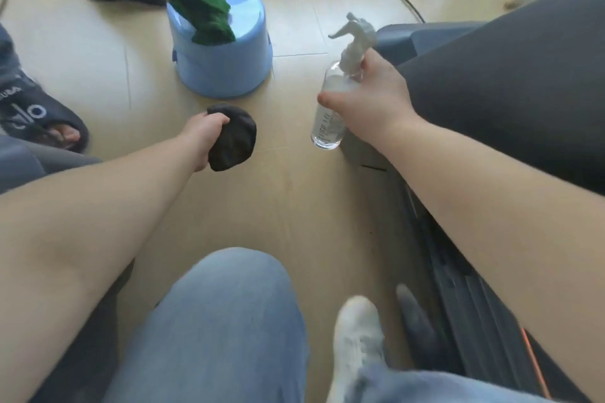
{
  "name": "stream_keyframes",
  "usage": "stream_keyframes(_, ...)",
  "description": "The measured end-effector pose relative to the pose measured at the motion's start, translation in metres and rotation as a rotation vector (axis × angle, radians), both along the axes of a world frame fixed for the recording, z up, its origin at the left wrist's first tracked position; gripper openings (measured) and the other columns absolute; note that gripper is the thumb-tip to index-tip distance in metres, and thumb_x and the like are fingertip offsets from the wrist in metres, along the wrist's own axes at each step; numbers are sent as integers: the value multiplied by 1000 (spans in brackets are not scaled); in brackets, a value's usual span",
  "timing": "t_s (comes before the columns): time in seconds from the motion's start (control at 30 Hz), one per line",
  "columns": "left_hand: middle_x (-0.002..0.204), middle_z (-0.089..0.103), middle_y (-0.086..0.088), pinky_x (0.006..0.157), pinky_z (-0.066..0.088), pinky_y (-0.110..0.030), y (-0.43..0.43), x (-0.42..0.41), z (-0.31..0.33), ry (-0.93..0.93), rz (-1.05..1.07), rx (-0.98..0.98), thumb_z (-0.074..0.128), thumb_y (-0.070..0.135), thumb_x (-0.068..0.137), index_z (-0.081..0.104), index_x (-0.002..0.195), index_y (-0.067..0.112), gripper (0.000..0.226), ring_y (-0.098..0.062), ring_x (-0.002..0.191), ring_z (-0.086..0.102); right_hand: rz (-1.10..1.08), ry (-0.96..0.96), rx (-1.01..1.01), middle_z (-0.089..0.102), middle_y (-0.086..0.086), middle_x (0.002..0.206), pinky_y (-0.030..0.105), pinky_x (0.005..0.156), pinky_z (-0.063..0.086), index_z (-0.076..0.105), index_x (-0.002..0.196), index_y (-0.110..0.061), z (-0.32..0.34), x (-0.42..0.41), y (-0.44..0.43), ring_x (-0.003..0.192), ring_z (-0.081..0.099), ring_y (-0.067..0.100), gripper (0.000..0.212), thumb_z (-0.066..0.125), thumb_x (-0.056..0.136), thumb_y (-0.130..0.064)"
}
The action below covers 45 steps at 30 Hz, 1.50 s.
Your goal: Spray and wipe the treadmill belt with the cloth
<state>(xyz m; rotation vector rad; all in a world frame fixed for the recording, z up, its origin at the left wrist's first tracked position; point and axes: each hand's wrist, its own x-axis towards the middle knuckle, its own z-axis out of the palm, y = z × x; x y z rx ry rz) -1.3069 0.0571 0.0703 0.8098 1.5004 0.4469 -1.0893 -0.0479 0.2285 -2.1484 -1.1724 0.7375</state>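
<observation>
Left hand [204, 141] grips the bunched dark cloth [233, 137] above the floor; right hand [376, 101] holds the clear spray bottle [330, 108] (white trigger head), treadmill belt [523, 91] at right.

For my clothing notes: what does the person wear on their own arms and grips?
The left forearm and right forearm are bare, no sleeves in view. Left grip and right grip show no gloves; no watch or band at either wrist.
</observation>
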Motion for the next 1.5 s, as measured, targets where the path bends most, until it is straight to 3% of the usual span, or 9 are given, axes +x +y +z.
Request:
stream_keyframes(0.1,119,66,-5,103,51,-44,20,18,16,-17,-24,-7,55,25,99,59,121,28,23,-24,105,64,-10,-26,-44,65,-4,107,39,95,54,61,116,-19,6,5,39,105,63,21,39,72,79,-26)
stream_keyframes(0.3,123,67,2,100,53,-46,90,43,25,-47,-37,79,59,31,97,57,135,26,39,-20,111,64,63,-25,5,58,-1,117,29,85,46,56,122,-24,-25,13,133,106,56,18,41,71,83,-24)
stream_keyframes(0.47,118,69,1,97,54,-40,153,43,23,-20,-1,209,64,38,87,63,113,28,28,-19,112,65,62,50,83,61,-2,118,39,97,52,53,129,-23,-66,5,215,110,60,22,47,65,84,-23)
stream_keyframes(0.57,115,72,1,101,53,-45,192,33,20,15,-5,268,64,44,69,66,104,29,38,-20,109,67,19,76,165,60,-6,115,33,92,50,45,133,-19,-76,3,256,106,61,22,52,68,86,-21)
stream_keyframes(0.77,122,70,-1,102,54,-45,251,26,12,-116,61,324,57,24,95,63,116,28,22,-19,112,67,114,60,260,62,-7,121,28,94,48,42,143,-25,-97,-13,326,107,61,16,66,73,85,-24)
stream_keyframes(0.83,125,66,-1,103,52,-43,263,28,4,100,3,353,58,31,92,61,125,27,33,-22,114,64,138,64,253,62,-8,124,26,95,46,40,147,-31,-104,-16,335,111,60,15,70,72,85,-25)
stream_keyframes(0.93,141,47,-11,105,44,-42,264,29,-3,680,-193,354,59,38,93,46,144,24,55,-34,127,50,168,56,226,61,-8,128,25,93,42,42,146,-34,-114,-16,342,115,57,13,66,72,87,-28)
stream_keyframes(1.13,144,46,-10,103,42,-36,263,16,-11,628,-57,402,61,38,91,37,151,23,66,-29,127,52,288,-49,227,61,-9,124,27,94,44,44,148,-28,-115,-17,354,109,55,14,67,73,88,-30)
stream_keyframes(1.5,143,46,-9,103,45,-37,210,-15,-9,608,-164,454,57,37,94,41,148,25,58,-25,124,52,182,12,-17,36,6,155,41,117,37,8,165,-27,-111,-31,307,143,39,26,110,80,82,-36)
